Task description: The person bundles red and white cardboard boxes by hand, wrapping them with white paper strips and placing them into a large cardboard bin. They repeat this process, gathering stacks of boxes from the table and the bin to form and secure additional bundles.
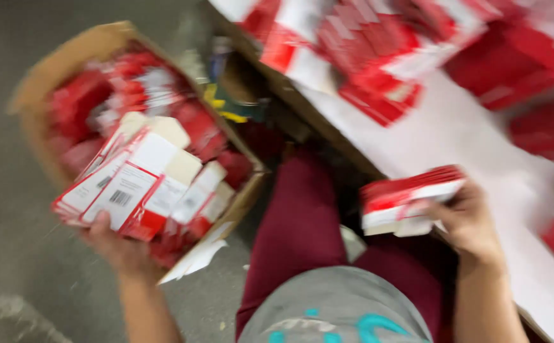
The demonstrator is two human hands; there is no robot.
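Note:
My left hand (115,244) grips a fanned stack of flat red and white cartons (134,184), held over a brown cardboard box (42,76) on the floor. That box is full of several more red and white cartons (118,89). My right hand (464,219) holds a smaller stack of the same flat cartons (404,197) at the near edge of a white-topped table (474,136). The picture is blurred by motion.
Heaps of red and white cartons (378,44) lie across the table's far side and right edge. My legs in dark red trousers (302,228) sit between box and table. Grey concrete floor (4,190) lies to the left. Mixed clutter (232,95) fills the gap behind the box.

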